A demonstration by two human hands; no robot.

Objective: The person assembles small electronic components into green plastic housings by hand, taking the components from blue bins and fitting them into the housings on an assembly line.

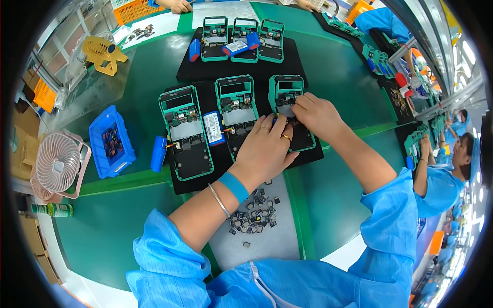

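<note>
Apparently steadying the case at one o'clock, with left hand half-curled and right hand nearly pinched; cannot tell of anything gripped. Laid on mat, probably against scratches

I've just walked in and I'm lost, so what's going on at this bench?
Someone in blue sleeves has their left hand and right hand at the near row's rightmost green-rimmed electronic device housing. Two more open housings lie to its left, three beyond. Small dark square parts lie scattered on the grey surface nearer the person.
</note>
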